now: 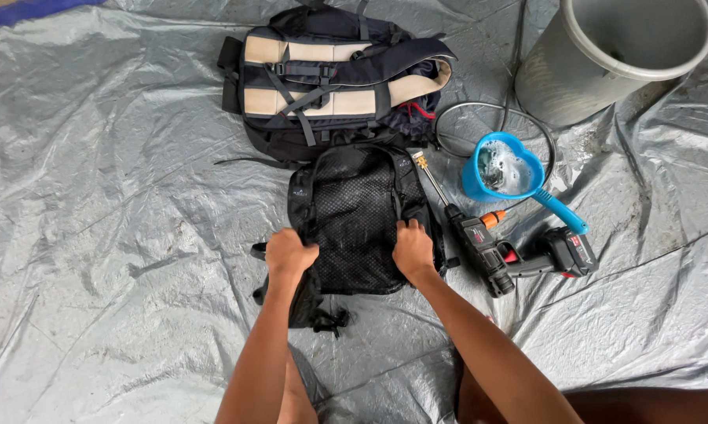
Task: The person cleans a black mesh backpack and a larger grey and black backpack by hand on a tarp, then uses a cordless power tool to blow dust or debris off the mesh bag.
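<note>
Both hands, left hand (289,253) and right hand (413,247), close their grip on the black mesh backpack's (358,224) side edges, apparently pinning it flat on the tarpaulin (95,196).

Makeshift washing spot, grey tarpaulin (118,157) ground, bucket (605,71), soapy dipper (501,169), spray gun (495,251)

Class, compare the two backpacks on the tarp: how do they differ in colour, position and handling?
The small backpack is all black with a mesh panel; the large backpack is dark with tan panels. The small one lies nearer the person, gripped by the left hand and right hand; the large one lies untouched. Both lie flat.
</note>
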